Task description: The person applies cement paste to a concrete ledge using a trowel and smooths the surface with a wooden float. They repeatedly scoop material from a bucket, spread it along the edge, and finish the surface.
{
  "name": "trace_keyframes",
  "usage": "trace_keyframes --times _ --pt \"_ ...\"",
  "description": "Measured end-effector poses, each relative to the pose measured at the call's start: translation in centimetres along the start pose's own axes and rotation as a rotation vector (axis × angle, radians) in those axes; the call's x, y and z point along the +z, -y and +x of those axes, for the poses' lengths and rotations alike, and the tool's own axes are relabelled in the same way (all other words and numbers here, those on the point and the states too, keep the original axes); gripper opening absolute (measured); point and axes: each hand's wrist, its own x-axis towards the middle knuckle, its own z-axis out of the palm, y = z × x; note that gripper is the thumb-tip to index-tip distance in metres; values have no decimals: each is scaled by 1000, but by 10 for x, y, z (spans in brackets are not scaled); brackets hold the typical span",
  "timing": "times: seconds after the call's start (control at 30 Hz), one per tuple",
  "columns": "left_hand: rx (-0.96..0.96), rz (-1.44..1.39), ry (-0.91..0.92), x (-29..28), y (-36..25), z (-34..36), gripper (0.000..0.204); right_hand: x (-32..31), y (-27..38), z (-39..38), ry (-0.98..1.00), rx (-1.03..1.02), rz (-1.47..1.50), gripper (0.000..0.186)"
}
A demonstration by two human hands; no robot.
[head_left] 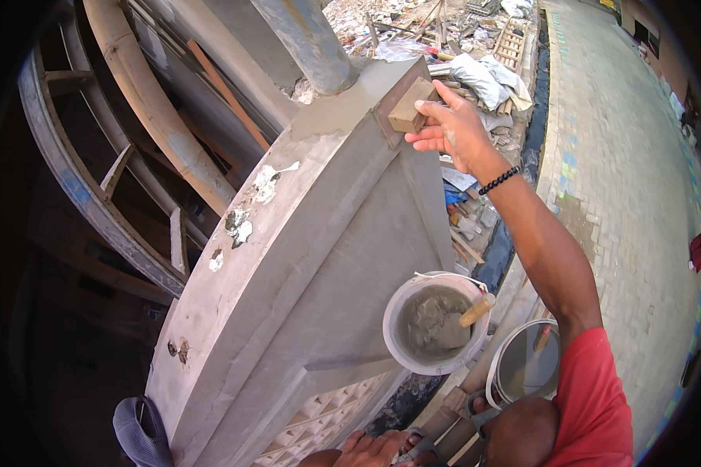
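Note:
With my right hand (pixel 452 132) closed on a small wooden block (pixel 405 110), I reach to the top corner of a grey cement-rendered wall (pixel 350 218); the block is against the rendered corner. My left hand (pixel 370 447) is low at the bottom edge beside the wall, fingers curled, what they hold hidden. Below my right arm stands a bucket (pixel 424 338) of wet mortar with a wooden-handled tool (pixel 475 310) in it. A second bucket (pixel 510 370) with grey liquid and a tool is to its right, near my bent leg.
A round metal post (pixel 311 43) rises from the wall top. Bamboo (pixel 156 109) and a curved frame (pixel 54 148) are left. Beyond the wall lie rubble and sacks (pixel 483 78), a dark drain (pixel 494 268) and a paved lane (pixel 631 233). Grey cloth (pixel 140 432) hangs at lower left.

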Motion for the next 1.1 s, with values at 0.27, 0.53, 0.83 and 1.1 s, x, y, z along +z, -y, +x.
trace_keyframes --times 0.27,0.53,0.83,1.1 --pt "96 -42 -83 -7 5 -2 47 6 -2 2 -13 -19 -25 82" --pt "-62 91 -3 14 15 5 52 9 -5 2 -45 -19 5 81" --pt "-80 55 44 3 9 -1 49 14 -4 0 -70 -14 18 79" --pt "-88 -23 13 -5 -3 -7 31 16 -5 -1 -90 -18 10 77"
